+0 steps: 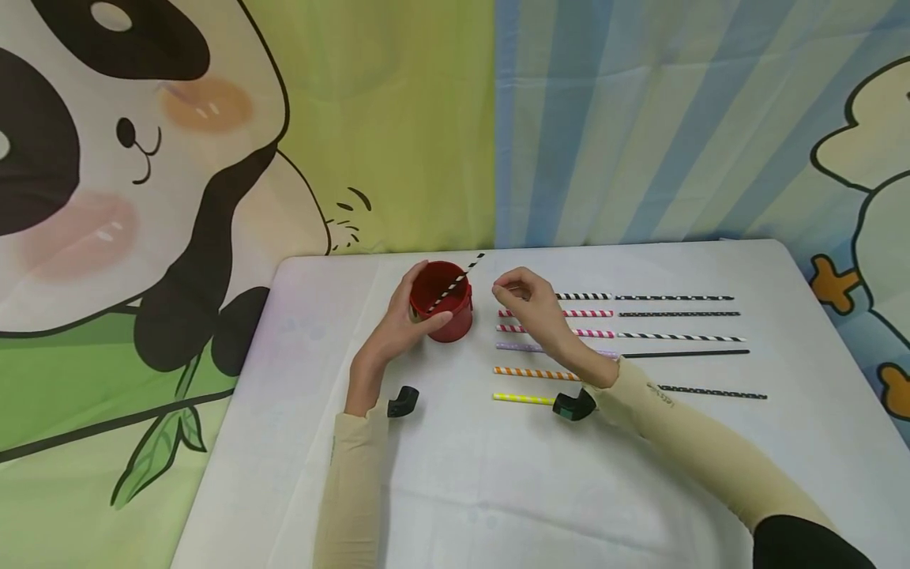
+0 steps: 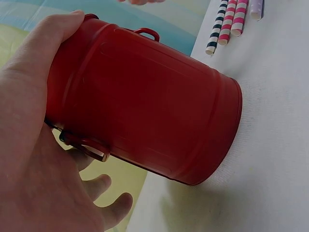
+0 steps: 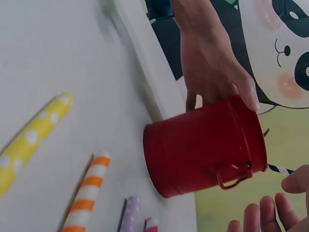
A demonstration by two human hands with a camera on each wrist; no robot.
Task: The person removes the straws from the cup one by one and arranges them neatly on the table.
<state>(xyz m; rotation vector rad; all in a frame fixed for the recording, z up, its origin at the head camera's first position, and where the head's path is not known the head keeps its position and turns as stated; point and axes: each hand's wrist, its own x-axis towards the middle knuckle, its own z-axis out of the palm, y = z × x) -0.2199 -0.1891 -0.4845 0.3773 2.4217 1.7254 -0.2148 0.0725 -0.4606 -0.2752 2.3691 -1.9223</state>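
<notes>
A small red metal bucket (image 1: 451,328) with side handles stands upright on the white table. My left hand (image 1: 398,325) grips it near the rim, the thumb on the near side and fingers round the far side. One black-and-white striped paper straw (image 1: 456,282) leans inside the bucket, its upper end poking out past the rim. To the right of the bucket hovers my right hand (image 1: 539,307), its fingers loosely bent with nothing between them. In the right wrist view, that hand's fingers (image 3: 268,212) lie apart, close to the straw's tip.
Paper straws lie in rows to the right, including an orange-striped one (image 1: 529,372), a yellow dotted one (image 1: 522,398) and a plain black one (image 1: 686,353). Some are partly hidden under my right forearm. Printed curtains (image 1: 419,118) stand behind the table (image 1: 455,490).
</notes>
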